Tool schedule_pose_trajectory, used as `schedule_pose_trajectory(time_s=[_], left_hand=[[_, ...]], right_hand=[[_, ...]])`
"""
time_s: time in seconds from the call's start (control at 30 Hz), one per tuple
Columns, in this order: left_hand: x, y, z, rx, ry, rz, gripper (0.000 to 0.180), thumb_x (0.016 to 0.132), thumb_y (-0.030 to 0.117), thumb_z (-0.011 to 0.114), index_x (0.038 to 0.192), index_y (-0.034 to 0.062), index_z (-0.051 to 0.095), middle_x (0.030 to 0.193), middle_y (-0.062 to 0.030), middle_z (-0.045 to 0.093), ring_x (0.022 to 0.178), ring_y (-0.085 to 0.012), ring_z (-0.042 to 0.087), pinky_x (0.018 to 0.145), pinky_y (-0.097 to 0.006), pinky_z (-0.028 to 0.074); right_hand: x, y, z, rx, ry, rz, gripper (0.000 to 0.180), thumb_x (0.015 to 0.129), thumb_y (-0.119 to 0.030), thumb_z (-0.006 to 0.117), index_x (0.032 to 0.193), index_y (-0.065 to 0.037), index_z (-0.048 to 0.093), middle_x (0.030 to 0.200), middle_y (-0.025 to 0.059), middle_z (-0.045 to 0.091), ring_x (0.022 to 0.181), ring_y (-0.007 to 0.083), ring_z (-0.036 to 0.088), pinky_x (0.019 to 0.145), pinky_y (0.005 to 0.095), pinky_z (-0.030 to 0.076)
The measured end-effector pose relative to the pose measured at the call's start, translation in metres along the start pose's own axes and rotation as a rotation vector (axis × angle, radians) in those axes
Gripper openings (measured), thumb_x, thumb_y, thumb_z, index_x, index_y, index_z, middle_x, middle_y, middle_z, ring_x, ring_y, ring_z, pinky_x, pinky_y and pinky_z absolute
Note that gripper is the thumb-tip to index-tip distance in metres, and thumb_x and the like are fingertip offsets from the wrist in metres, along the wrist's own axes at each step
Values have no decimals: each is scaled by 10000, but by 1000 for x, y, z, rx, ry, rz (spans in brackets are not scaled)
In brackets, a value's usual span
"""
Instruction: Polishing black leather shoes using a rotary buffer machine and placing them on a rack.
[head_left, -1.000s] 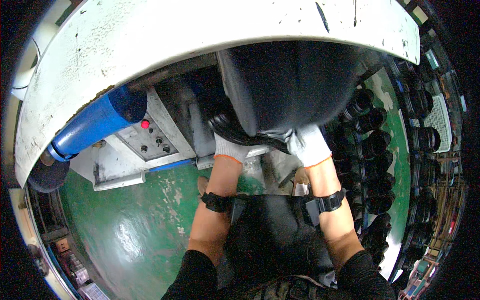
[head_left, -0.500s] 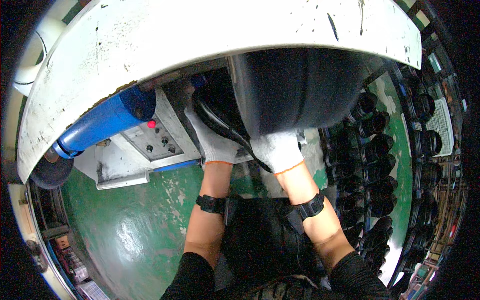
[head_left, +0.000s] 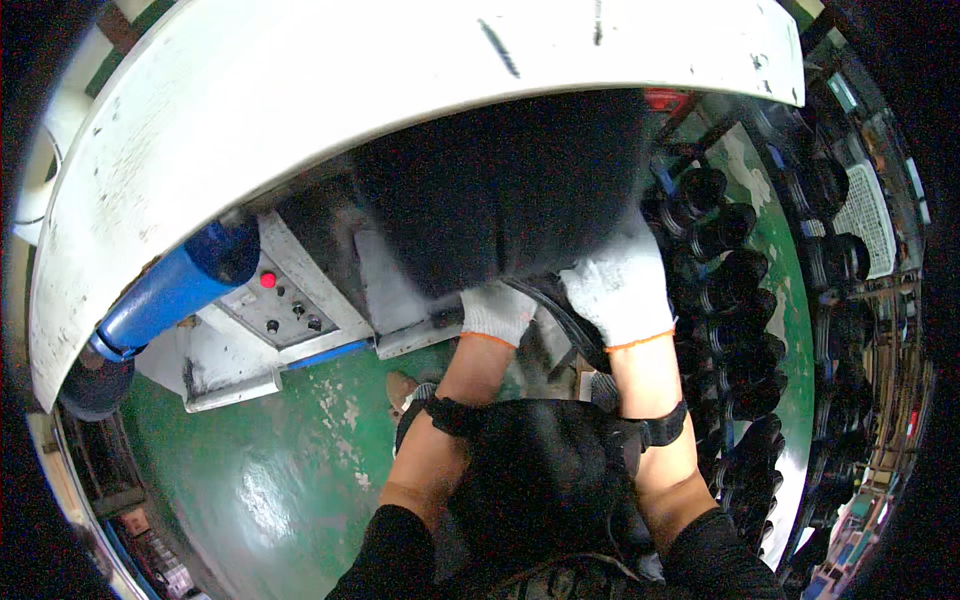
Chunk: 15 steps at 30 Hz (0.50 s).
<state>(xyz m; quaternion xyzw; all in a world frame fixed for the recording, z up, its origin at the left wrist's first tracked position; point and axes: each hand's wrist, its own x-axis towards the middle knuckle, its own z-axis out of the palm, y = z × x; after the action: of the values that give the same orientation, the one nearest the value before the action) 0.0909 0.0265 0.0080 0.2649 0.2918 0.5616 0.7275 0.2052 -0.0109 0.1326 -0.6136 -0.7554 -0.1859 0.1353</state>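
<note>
In white knit gloves with orange cuffs, both my hands grip a black shoe below a large dark roller. My left hand is at the roller's lower edge, its fingers hidden behind it. To the right of the shoe, my right hand is closed on it, with the fingertips out of sight. Only a narrow dark edge of the shoe shows between the gloves; whether it touches the blurred roller I cannot tell.
A white machine hood curves over the roller. On the left are a blue cylinder and a control panel with a red button. Racks of black shoes stand close on my right, with a white basket beyond.
Both hands have carried the shoe rightward, from the roller's left side to its lower right edge. Less of the shoe shows now. The machine sits further left in view.
</note>
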Motion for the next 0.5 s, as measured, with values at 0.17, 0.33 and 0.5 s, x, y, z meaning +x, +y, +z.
schedule_pose_trajectory(time_s=[0.17,0.33,0.5], left_hand=[[4,-45,12,322,-161,93,567,959,417,396,1424,92,393,1472,-123,397,1342,-328,364,1141,-432,255],[24,-44,-6,432,-167,138,571,987,407,353,1459,87,330,1503,-109,348,1369,-306,321,1156,-419,226],[19,-18,-16,397,-159,59,575,1014,398,309,1493,81,268,1535,-94,299,1396,-284,278,1171,-407,198]], right_hand=[[-19,40,2,-14,-196,117,291,899,-170,454,1115,-99,636,984,93,622,851,195,595,1029,375,414],[2,23,-10,-204,-442,75,272,871,-137,496,1074,-104,674,1025,122,646,800,212,617,997,427,446],[7,1,2,-1,-153,88,350,818,-156,562,1148,-68,636,1159,154,613,1057,310,548,1045,474,388]])
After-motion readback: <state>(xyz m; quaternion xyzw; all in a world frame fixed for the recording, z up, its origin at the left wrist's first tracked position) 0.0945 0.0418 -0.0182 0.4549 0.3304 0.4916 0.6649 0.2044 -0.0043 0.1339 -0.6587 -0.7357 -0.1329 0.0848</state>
